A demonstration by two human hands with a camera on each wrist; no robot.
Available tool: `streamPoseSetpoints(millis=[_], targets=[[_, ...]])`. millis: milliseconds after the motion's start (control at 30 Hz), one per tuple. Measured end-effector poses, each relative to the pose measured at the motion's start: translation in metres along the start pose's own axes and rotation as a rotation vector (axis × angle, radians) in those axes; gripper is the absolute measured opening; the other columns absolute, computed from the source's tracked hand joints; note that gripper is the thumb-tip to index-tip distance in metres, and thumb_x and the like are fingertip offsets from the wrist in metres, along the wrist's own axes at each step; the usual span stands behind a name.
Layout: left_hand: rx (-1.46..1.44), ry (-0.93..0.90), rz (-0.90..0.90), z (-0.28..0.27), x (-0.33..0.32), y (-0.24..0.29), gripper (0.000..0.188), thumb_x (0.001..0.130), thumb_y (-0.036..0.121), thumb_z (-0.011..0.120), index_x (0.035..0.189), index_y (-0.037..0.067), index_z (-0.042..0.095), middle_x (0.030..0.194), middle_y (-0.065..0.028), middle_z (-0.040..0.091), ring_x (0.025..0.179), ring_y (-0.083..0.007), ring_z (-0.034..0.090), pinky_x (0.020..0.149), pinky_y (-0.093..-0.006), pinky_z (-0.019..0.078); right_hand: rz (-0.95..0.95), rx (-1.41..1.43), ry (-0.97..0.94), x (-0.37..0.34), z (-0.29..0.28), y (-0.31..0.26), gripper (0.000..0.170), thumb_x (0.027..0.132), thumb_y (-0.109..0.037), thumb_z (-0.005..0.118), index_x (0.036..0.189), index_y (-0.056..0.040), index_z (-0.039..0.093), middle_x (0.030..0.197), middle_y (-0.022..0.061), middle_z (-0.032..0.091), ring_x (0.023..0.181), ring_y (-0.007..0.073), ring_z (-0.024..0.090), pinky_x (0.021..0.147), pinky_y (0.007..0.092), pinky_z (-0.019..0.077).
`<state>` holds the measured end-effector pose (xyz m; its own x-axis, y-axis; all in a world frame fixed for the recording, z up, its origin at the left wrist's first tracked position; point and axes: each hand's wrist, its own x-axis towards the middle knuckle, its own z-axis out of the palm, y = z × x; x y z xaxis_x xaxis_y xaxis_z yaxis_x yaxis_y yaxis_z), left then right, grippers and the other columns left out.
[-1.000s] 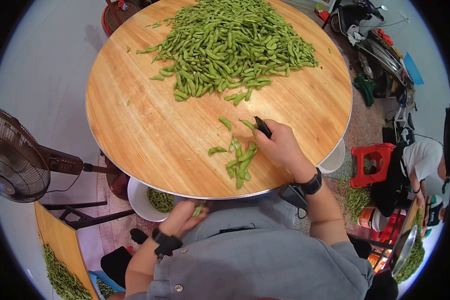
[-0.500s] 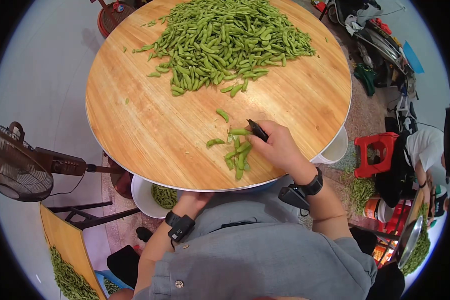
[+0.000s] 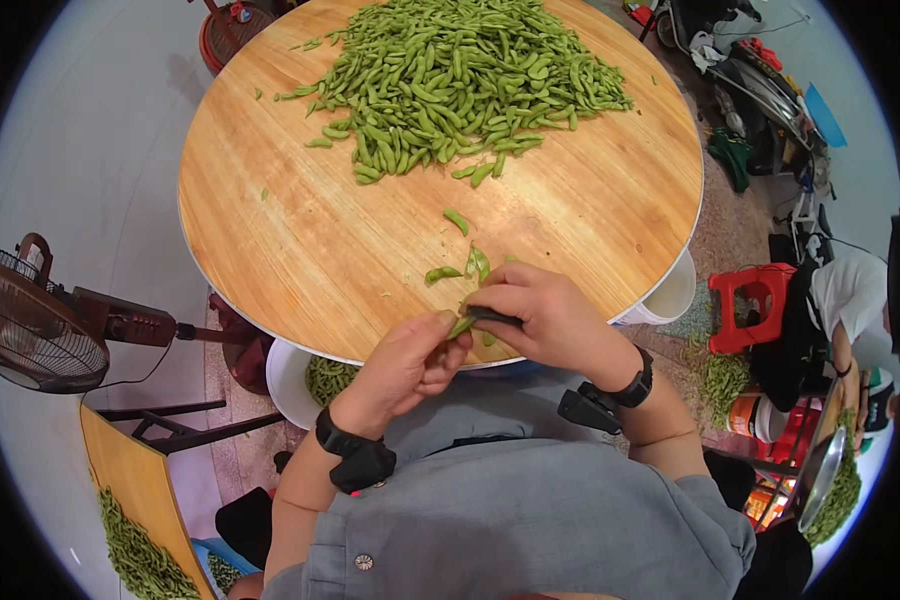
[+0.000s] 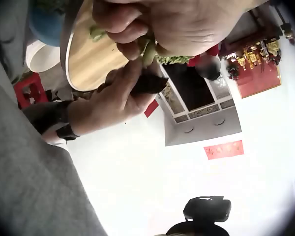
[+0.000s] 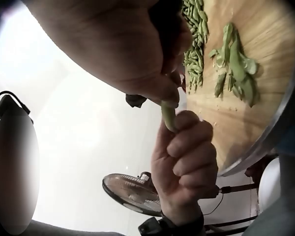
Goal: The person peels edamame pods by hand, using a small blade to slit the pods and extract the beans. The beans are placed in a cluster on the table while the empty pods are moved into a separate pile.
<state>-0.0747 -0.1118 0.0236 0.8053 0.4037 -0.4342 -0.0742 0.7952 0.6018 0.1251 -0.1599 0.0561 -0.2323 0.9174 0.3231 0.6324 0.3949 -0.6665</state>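
Over the table's (image 3: 300, 250) near edge, left hand (image 3: 400, 368) pinches a pod (image 3: 460, 327); right hand (image 3: 555, 318) (gripping a black tool (image 3: 496, 316)) touches it.

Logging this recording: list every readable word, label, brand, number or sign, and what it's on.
No text can be read.
Orange-and-white bucket, head view: any print is too small.
Pale red strip, left wrist view: markings too blurred.
Larger red panel, same view: too blurred to tell.
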Motion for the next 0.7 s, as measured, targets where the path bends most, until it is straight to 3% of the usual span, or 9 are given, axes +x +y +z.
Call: streamPoseSetpoints(millis=[67, 133, 167, 267, 367, 400, 467, 567, 700], targets=[[-0.007, 0.002, 0.059, 0.003, 0.007, -0.002, 0.027, 0.094, 0.027, 0.045, 0.094, 0.002, 0.052, 0.071, -0.0024, 0.051, 0.046, -0.0037, 0.031, 0.038, -0.0176, 0.023, 0.012, -0.013, 0.035, -0.002, 0.0, 0.003, 0.023, 0.075, -0.008, 0.066, 0.097, -0.0034, 0.061, 0.076, 0.0096, 0.058, 0.073, 0.0216, 0.059, 0.063, 0.0299, 0.047], [-0.009, 0.005, 0.118, 0.008, 0.014, 0.0, 0.023, 0.093, 0.024, 0.047, 0.096, 0.002, 0.051, 0.073, -0.0022, 0.051, 0.047, -0.0038, 0.033, 0.039, -0.0177, 0.0246, 0.307, 0.218, 0.124, -0.005, 0.002, 0.006, 0.022, 0.082, -0.014, 0.058, 0.101, -0.0029, 0.058, 0.077, 0.0135, 0.058, 0.071, 0.0247, 0.059, 0.061, 0.0328, 0.0457], [0.026, 0.055, 0.173, 0.01, 0.016, 0.0, 0.02, 0.093, 0.022, 0.048, 0.097, 0.002, 0.051, 0.072, -0.0019, 0.051, 0.048, -0.0041, 0.034, 0.039, -0.0178, 0.0262, 0.308, 0.215, 0.13, -0.007, 0.003, 0.007, 0.022, 0.082, -0.014, 0.058, 0.101, -0.0029, 0.058, 0.077, 0.0135, 0.058, 0.071, 0.0247, 0.059, 0.061, 0.0328, 0.0457], [0.066, 0.113, 0.228, 0.013, 0.025, 0.004, 0.017, 0.092, 0.018, 0.05, 0.098, 0.002, 0.051, 0.072, -0.0016, 0.05, 0.049, -0.0046, 0.036, 0.041, -0.018, 0.0293, 0.534, 0.489, -0.077, -0.012, 0.003, 0.006, 0.028, 0.087, -0.015, 0.047, 0.111, -0.0009, 0.051, 0.068, 0.0131, 0.054, 0.064, 0.0184, 0.056, 0.058, 0.0317, 0.0443], [0.072, 0.136, 0.219, 0.015, 0.035, 0.007, 0.016, 0.092, 0.016, 0.049, 0.099, 0.002, 0.051, 0.071, -0.0017, 0.05, 0.049, -0.0048, 0.037, 0.042, -0.0181, 0.0308, 0.628, 0.585, -0.169, -0.003, -0.01, 0.004, 0.03, 0.086, -0.015, 0.048, 0.114, -0.001, 0.05, 0.075, 0.0142, 0.056, 0.068, 0.0184, 0.057, 0.061, 0.0301, 0.0452], [0.075, 0.144, 0.217, 0.014, 0.039, 0.009, 0.016, 0.092, 0.016, 0.049, 0.099, 0.001, 0.051, 0.071, -0.0018, 0.05, 0.049, -0.0047, 0.037, 0.042, -0.0181, 0.0308, 0.63, 0.593, -0.166, -0.001, -0.009, 0.009, 0.03, 0.086, -0.015, 0.048, 0.114, -0.001, 0.05, 0.075, 0.0142, 0.056, 0.068, 0.0184, 0.057, 0.061, 0.0301, 0.0452], [0.085, 0.148, 0.225, 0.011, 0.046, 0.013, 0.016, 0.092, 0.015, 0.048, 0.099, 0.001, 0.051, 0.071, -0.0017, 0.049, 0.049, -0.0046, 0.037, 0.042, -0.018, 0.0306, 0.415, 0.463, -0.064, 0.002, -0.002, 0.021, 0.034, 0.086, -0.012, 0.046, 0.119, -0.0013, 0.048, 0.08, 0.0128, 0.058, 0.07, 0.0147, 0.056, 0.063, 0.027, 0.0455], [0.095, 0.163, 0.24, 0.007, 0.053, 0.018, 0.015, 0.092, 0.015, 0.048, 0.099, 0.002, 0.051, 0.071, -0.0013, 0.049, 0.049, -0.0043, 0.037, 0.041, -0.0175, 0.03, 0.538, 0.734, -0.116, 0.01, -0.002, 0.028, 0.039, 0.086, -0.01, 0.045, 0.124, -0.001, 0.045, 0.083, 0.0106, 0.059, 0.073, 0.0129, 0.056, 0.066, 0.0264, 0.0461], [0.107, 0.204, 0.264, 0.001, 0.06, 0.021, 0.014, 0.092, 0.014, 0.048, 0.098, 0.002, 0.051, 0.071, -0.0008, 0.049, 0.048, -0.0035, 0.036, 0.041, -0.0169, 0.0291, 0.534, 0.762, -0.129, 0.016, 0.003, 0.039, 0.04, 0.086, -0.009, 0.046, 0.124, -0.0004, 0.044, 0.086, 0.0098, 0.059, 0.075, 0.0121, 0.055, 0.066, 0.0266, 0.0458]])
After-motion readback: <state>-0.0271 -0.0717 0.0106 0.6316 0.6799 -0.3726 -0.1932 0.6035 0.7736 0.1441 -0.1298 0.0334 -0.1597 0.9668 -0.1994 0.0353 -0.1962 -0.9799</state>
